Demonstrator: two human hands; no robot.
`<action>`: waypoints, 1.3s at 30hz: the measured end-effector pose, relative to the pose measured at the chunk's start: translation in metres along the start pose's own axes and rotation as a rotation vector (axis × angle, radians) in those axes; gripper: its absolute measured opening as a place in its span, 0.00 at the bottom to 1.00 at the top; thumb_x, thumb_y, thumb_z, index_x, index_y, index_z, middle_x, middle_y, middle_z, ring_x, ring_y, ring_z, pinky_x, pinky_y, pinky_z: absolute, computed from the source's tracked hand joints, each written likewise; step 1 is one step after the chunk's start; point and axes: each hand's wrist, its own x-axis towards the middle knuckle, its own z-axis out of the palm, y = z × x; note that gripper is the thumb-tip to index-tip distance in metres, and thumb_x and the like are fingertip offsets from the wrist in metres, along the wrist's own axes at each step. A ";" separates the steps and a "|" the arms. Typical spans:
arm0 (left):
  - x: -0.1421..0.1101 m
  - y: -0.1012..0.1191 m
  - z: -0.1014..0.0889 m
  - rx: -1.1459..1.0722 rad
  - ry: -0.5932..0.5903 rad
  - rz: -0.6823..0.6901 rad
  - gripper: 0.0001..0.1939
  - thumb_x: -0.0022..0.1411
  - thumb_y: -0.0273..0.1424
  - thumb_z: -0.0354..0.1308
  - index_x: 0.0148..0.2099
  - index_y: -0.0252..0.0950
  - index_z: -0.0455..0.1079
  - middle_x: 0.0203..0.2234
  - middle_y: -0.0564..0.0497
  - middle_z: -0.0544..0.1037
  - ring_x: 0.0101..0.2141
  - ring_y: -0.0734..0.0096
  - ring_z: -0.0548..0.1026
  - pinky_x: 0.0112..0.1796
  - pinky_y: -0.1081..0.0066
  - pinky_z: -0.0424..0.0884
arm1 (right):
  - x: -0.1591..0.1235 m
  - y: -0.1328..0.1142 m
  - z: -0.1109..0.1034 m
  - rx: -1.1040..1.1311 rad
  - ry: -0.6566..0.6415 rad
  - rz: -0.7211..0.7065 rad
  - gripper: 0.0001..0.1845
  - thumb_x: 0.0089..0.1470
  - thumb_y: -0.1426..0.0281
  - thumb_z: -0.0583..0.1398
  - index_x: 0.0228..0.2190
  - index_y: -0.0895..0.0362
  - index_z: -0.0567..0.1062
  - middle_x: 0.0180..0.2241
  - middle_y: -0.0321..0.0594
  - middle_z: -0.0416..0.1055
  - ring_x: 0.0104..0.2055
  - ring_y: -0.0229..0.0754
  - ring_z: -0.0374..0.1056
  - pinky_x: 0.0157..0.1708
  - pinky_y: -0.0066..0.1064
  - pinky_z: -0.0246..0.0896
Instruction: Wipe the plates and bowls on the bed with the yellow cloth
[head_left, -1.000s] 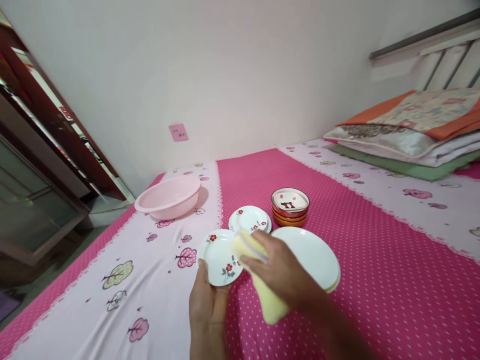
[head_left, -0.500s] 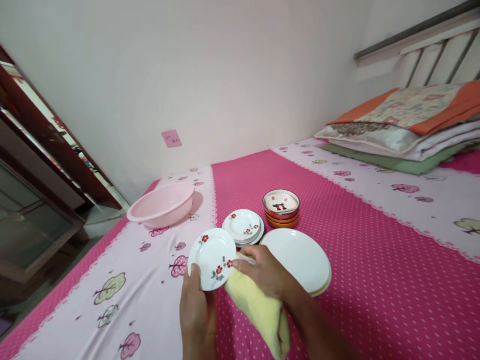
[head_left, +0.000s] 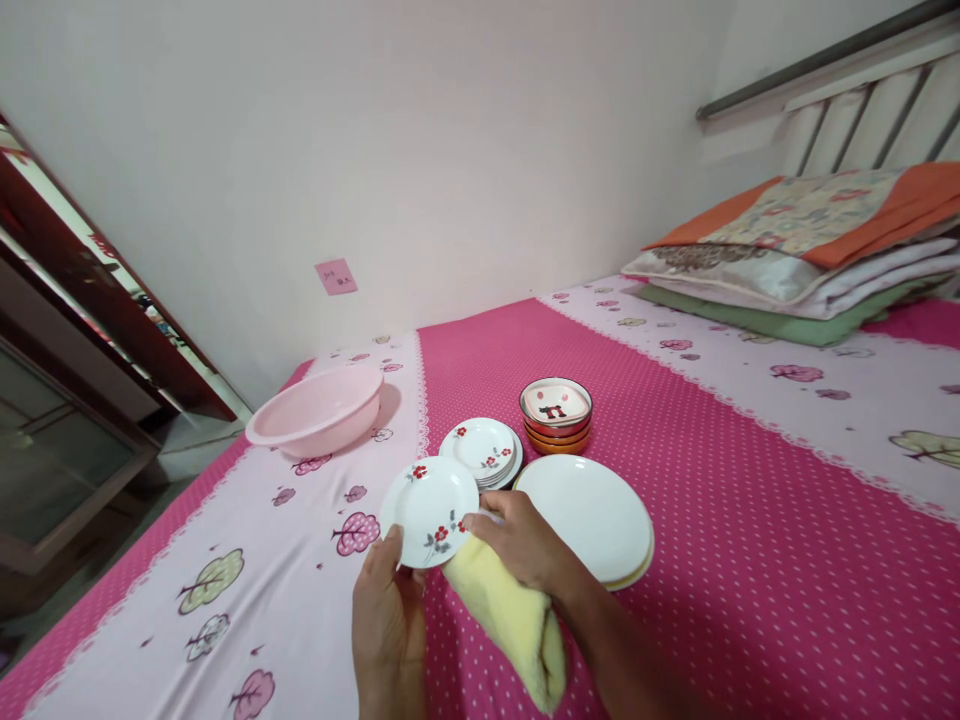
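White and marked with red flowers, a small plate (head_left: 427, 512) is held above the bed (head_left: 720, 620), pinched at its near-left rim by the fingers of the left hand (head_left: 388, 612), the thumb laid over the top and the rest mostly hidden beneath. By the right hand (head_left: 525, 545), a folded yellow cloth (head_left: 506, 615) is gripped with the thumb and fingers drawn together at the plate's right rim; whether the rim itself is also pinched cannot be told. A second ago the cloth was held higher, over the right part of the plate's face; now it has been lowered and hangs below the rim, so the flowered face is left uncovered and, it is judged, the wiping has been carried to the edge or underside. Just beyond, a stack of flowered plates (head_left: 480, 445) is seen, with stacked bowls (head_left: 556, 447) to its far right and large white plates (head_left: 589, 515) on the near right. At far left a pink basin (head_left: 330, 436) is placed, well apart.
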 end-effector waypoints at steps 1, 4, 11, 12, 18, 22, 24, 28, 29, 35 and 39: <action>0.000 0.000 0.000 0.000 -0.003 -0.005 0.03 0.62 0.23 0.63 0.40 0.32 0.77 0.34 0.46 0.83 0.31 0.70 0.81 0.29 0.75 0.79 | 0.001 0.001 -0.001 0.001 0.018 0.001 0.13 0.57 0.64 0.59 0.34 0.62 0.78 0.31 0.37 0.74 0.32 0.39 0.62 0.33 0.28 0.57; 0.001 -0.003 0.001 0.027 -0.044 -0.038 0.07 0.57 0.24 0.69 0.33 0.34 0.73 0.22 0.54 0.77 0.20 0.77 0.72 0.21 0.80 0.71 | 0.003 0.003 -0.005 -0.012 0.062 0.004 0.15 0.57 0.61 0.59 0.35 0.61 0.77 0.33 0.38 0.74 0.34 0.40 0.64 0.35 0.29 0.58; 0.015 -0.026 -0.004 0.041 -0.039 -0.067 0.13 0.49 0.26 0.75 0.32 0.33 0.73 0.17 0.55 0.74 0.17 0.80 0.69 0.20 0.83 0.67 | -0.005 -0.001 -0.029 -0.141 -0.010 0.049 0.17 0.52 0.56 0.66 0.26 0.57 0.72 0.24 0.31 0.64 0.27 0.37 0.56 0.28 0.29 0.48; 0.016 -0.029 -0.004 0.037 -0.034 -0.067 0.12 0.50 0.26 0.74 0.31 0.33 0.72 0.17 0.54 0.75 0.17 0.80 0.69 0.20 0.83 0.68 | -0.008 -0.003 -0.033 -0.167 -0.044 0.061 0.17 0.50 0.57 0.67 0.26 0.57 0.72 0.24 0.31 0.64 0.27 0.37 0.56 0.27 0.29 0.47; 0.016 -0.035 0.001 0.027 -0.036 -0.058 0.11 0.52 0.25 0.72 0.32 0.34 0.71 0.17 0.55 0.75 0.17 0.79 0.69 0.21 0.81 0.69 | -0.023 -0.019 -0.039 -0.275 -0.245 0.091 0.15 0.49 0.58 0.69 0.28 0.56 0.75 0.25 0.31 0.69 0.28 0.38 0.61 0.27 0.28 0.48; 0.013 -0.034 0.002 0.033 -0.022 -0.054 0.11 0.54 0.25 0.71 0.32 0.34 0.71 0.17 0.54 0.75 0.17 0.79 0.69 0.21 0.81 0.69 | -0.025 -0.027 -0.038 -0.302 -0.246 0.087 0.15 0.47 0.59 0.70 0.28 0.57 0.75 0.26 0.32 0.71 0.29 0.38 0.62 0.28 0.28 0.49; 0.013 -0.031 0.003 0.032 -0.006 -0.045 0.09 0.55 0.24 0.69 0.32 0.34 0.70 0.16 0.55 0.74 0.17 0.79 0.69 0.21 0.82 0.68 | -0.027 -0.031 -0.040 -0.307 -0.245 0.092 0.16 0.46 0.58 0.70 0.29 0.57 0.76 0.27 0.33 0.73 0.29 0.39 0.64 0.28 0.28 0.49; 0.010 -0.023 0.004 0.046 0.006 -0.023 0.08 0.57 0.23 0.67 0.32 0.35 0.69 0.16 0.55 0.73 0.17 0.79 0.68 0.21 0.81 0.68 | -0.034 -0.044 -0.048 -0.265 -0.254 0.065 0.16 0.46 0.58 0.71 0.31 0.56 0.77 0.28 0.33 0.74 0.30 0.40 0.66 0.28 0.28 0.50; 0.009 -0.020 0.005 0.055 0.006 -0.016 0.08 0.57 0.23 0.66 0.32 0.35 0.69 0.16 0.56 0.74 0.17 0.78 0.69 0.22 0.81 0.68 | -0.036 -0.048 -0.050 -0.244 -0.254 0.052 0.16 0.46 0.59 0.71 0.31 0.56 0.77 0.28 0.32 0.73 0.30 0.40 0.66 0.28 0.28 0.50; 0.012 -0.005 0.020 0.157 -0.002 0.017 0.09 0.59 0.22 0.65 0.30 0.36 0.70 0.16 0.57 0.73 0.17 0.77 0.70 0.22 0.80 0.69 | -0.047 -0.066 -0.050 -0.260 -0.239 -0.028 0.17 0.44 0.59 0.72 0.27 0.56 0.74 0.25 0.30 0.69 0.27 0.36 0.59 0.27 0.29 0.45; 0.030 -0.004 0.040 0.228 -0.031 0.012 0.11 0.60 0.21 0.65 0.29 0.36 0.68 0.17 0.56 0.74 0.17 0.75 0.72 0.22 0.78 0.69 | -0.055 -0.076 -0.047 -0.276 -0.237 -0.118 0.18 0.43 0.62 0.73 0.23 0.55 0.70 0.23 0.28 0.66 0.26 0.36 0.59 0.26 0.29 0.43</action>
